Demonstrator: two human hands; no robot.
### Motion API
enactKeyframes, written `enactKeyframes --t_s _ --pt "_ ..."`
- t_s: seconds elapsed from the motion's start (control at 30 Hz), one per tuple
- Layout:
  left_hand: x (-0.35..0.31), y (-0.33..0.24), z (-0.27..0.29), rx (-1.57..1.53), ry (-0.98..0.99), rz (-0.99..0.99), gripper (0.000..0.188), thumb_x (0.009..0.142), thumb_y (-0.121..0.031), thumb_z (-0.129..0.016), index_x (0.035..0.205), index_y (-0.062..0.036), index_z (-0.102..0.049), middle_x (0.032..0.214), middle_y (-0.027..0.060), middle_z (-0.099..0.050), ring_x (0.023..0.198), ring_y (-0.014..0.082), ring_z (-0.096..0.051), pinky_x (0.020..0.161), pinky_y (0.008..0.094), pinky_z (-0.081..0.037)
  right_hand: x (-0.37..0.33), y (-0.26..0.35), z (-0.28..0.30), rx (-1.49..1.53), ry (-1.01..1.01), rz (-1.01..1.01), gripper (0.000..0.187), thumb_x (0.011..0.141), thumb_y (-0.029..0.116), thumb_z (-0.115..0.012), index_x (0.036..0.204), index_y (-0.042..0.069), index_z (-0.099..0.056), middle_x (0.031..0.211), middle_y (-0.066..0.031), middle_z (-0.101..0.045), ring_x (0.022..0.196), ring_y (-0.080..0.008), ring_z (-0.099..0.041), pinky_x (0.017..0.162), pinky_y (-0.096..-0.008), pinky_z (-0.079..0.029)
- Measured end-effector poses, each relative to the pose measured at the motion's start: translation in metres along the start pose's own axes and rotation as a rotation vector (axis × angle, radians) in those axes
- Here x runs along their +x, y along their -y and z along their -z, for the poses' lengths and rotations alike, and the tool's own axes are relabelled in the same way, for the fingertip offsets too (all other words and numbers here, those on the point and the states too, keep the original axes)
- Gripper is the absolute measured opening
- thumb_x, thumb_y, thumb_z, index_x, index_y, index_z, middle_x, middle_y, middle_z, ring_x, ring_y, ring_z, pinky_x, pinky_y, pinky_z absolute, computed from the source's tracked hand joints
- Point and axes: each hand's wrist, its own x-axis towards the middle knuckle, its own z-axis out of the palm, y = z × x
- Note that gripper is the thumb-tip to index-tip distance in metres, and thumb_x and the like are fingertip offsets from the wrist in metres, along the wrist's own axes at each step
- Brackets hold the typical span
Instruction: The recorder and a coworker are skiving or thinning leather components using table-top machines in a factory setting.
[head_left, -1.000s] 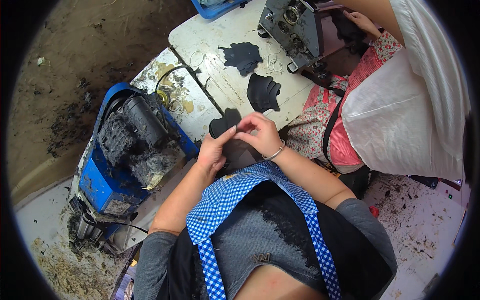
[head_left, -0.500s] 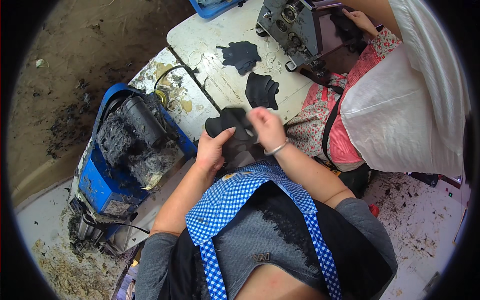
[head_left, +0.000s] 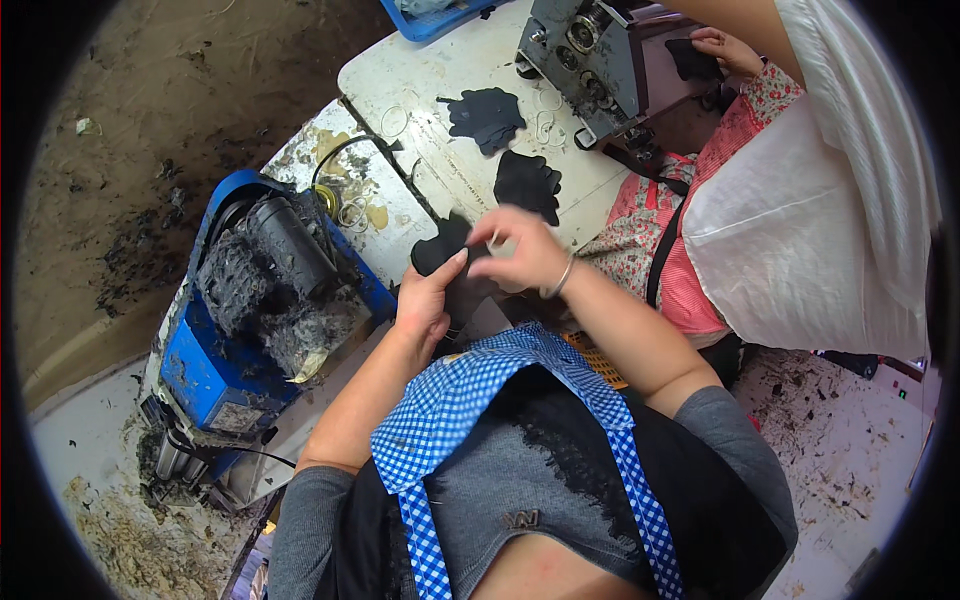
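Note:
In my left hand [head_left: 426, 296] is a small stack of black, flat, fabric-like pieces [head_left: 441, 247], pinched with the thumb on top. My right hand [head_left: 530, 252] is curled at the stack's right side, its thumb and fingers bowed apart and partly blurred by motion. A thin pale band [head_left: 496, 242], seemingly a rubber band, shows between those fingers. Just beyond lie a fanned black stack [head_left: 527, 184] and another black stack with a jagged edge [head_left: 485, 118]. Below my hands, part of the dark material is hard to make out.
At left stands a blue machine [head_left: 205, 365] with a black cylinder, covered in grey lint. Pale loops [head_left: 394, 122] lie on the white table [head_left: 400, 75]. A grey machine [head_left: 585, 70] stands at far right, where a co-worker's hand [head_left: 728, 50] holds a black piece.
My right hand has opened its curl and shifted slightly left over the stack. My left hand keeps its grip. The co-worker's hand and black piece have moved a little.

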Motion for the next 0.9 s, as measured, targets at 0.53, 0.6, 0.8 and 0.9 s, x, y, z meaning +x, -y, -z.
enactKeyframes --t_s 0.53,0.6,0.8,0.9 --pt "0.002 0.001 0.001 -0.034 -0.099 -0.036 0.029 0.081 -0.007 -0.065 0.107 0.0002 -0.054 0.097 0.0125 -0.062 0.08 0.025 -0.064 0.068 0.0387 -0.056 0.03 -0.056 0.036 -0.464 -0.337 -0.112 0.022 0.072 0.02 -0.07 0.089 0.007 -0.065 0.084 -0.0092 -0.06 0.075 -0.0232 -0.059 0.069 -0.0344 -0.048" --pt "0.003 0.001 -0.001 -0.064 -0.015 -0.006 0.031 0.081 -0.013 -0.066 0.108 -0.0011 -0.054 0.099 0.0113 -0.061 0.085 0.022 -0.062 0.072 0.0352 -0.054 0.011 -0.026 -0.003 0.11 -0.094 -0.193 0.027 0.066 0.017 -0.076 0.089 0.006 -0.064 0.082 -0.0088 -0.06 0.071 -0.0195 -0.06 0.064 -0.0301 -0.048" --pt "-0.002 0.0 0.0 -0.099 0.09 0.11 0.033 0.081 -0.017 -0.068 0.108 -0.002 -0.056 0.1 0.0094 -0.061 0.088 0.0185 -0.061 0.075 0.0322 -0.051 -0.01 0.002 -0.021 -0.01 -0.163 -0.111 0.015 0.069 0.01 -0.074 0.079 0.002 -0.065 0.072 -0.008 -0.06 0.068 -0.0165 -0.06 0.06 -0.026 -0.047" --pt "-0.002 -0.003 -0.001 -0.045 0.099 0.061 0.032 0.08 -0.016 -0.069 0.106 -0.0021 -0.057 0.098 0.0096 -0.063 0.086 0.0185 -0.062 0.074 0.0316 -0.052 -0.01 0.001 -0.019 0.064 -0.162 -0.176 0.01 0.073 0.01 -0.07 0.075 0.001 -0.065 0.071 -0.0087 -0.061 0.068 -0.0158 -0.06 0.062 -0.0255 -0.047"
